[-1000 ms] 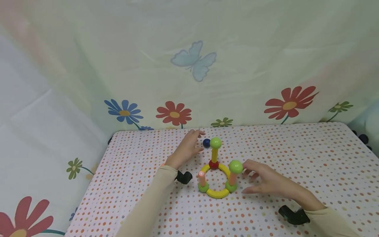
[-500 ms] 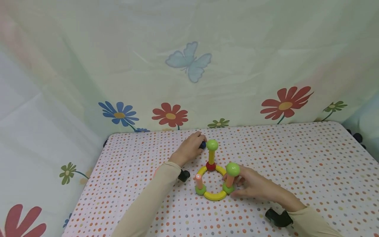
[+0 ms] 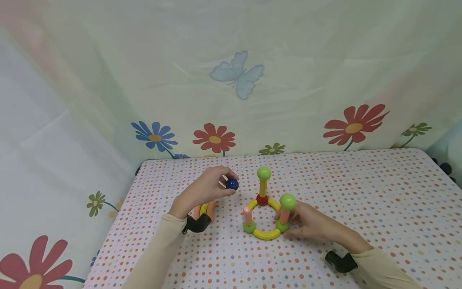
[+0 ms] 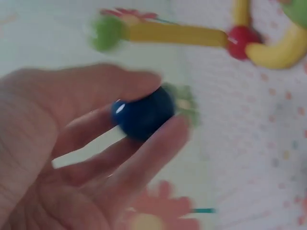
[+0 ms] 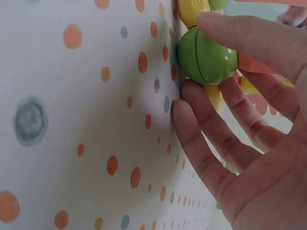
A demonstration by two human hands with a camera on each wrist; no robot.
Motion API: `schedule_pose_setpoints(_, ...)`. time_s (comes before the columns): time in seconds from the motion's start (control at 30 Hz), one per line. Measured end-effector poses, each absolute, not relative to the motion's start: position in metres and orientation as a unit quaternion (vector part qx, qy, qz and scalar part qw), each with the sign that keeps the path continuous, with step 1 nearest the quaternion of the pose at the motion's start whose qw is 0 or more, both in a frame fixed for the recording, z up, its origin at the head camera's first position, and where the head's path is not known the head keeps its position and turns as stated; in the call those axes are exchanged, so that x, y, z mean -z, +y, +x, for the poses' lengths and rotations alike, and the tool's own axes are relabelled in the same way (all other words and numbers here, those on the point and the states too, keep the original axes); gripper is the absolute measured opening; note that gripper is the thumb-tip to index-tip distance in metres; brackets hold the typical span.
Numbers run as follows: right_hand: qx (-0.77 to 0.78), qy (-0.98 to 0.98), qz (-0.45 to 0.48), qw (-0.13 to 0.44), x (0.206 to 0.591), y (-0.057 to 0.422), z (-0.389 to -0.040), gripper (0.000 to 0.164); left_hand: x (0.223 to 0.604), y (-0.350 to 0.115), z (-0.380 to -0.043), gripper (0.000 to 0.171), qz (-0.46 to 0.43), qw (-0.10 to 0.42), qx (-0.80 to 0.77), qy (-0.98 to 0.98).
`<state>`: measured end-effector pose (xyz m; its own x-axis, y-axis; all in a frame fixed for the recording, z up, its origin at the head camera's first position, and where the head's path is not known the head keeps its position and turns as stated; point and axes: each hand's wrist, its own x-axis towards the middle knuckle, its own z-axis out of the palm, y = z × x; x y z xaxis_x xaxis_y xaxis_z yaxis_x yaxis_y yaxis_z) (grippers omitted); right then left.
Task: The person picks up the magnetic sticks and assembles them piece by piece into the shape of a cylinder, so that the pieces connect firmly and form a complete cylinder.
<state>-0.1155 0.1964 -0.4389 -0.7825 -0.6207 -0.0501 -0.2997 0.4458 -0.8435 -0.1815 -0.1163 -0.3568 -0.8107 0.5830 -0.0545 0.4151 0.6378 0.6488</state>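
Note:
My left hand (image 3: 202, 186) pinches a dark blue ball (image 3: 232, 184) between thumb and fingertips, above the table. In the left wrist view the blue ball (image 4: 146, 115) appears slightly blurred. On the table stands a toy ring of curved yellow rods (image 3: 266, 234), joined by a red ball (image 3: 262, 199) and two green balls. A yellow upright (image 3: 263, 188) and an orange upright (image 3: 285, 216) carry light green balls; another orange upright (image 3: 247, 217) has a bare top. My right hand (image 3: 314, 222) holds the ring's right green joint ball (image 5: 211, 57), its thumb and fingers curled around it.
Orange and yellow rods (image 3: 204, 208) lie on the dotted tablecloth (image 3: 361, 192), partly hidden by the left wrist and its black camera (image 3: 198, 223). Behind the table hangs a flowered cloth backdrop (image 3: 306, 100).
My left hand has taken hold of the blue ball beside the yellow upright and carried it left and nearer. My right hand has moved in from the right and gripped the ring's right joint.

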Motion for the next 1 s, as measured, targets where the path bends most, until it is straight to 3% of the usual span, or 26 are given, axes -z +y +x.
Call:
schedule_pose_setpoints(0.13, 0.452, 0.831, -0.27, 0.179, 0.439, 0.199, -0.114, 0.032, 0.327, -0.114, -0.151, 0.03, 0.345, 0.146, -0.304, 0.876)
schedule_pose_setpoints(0.37, 0.451, 0.831, -0.276, 0.171, 0.44, 0.2, -0.115, 0.034, 0.299, -0.092, -0.118, 0.026, 0.404, 0.122, -0.208, 0.883)
schedule_pose_setpoints(0.6, 0.46, 0.824, -0.281, 0.177, 0.441, 0.197, -0.116, 0.032, 0.299, -0.075, -0.112, 0.025, 0.37, 0.139, -0.134, 0.909)
schedule_pose_setpoints(1.0, 0.453, 0.829, -0.273, 0.18, 0.436, 0.203, -0.118, 0.036, 0.305, -0.072, -0.113, 0.029, 0.364, 0.122, -0.112, 0.917)
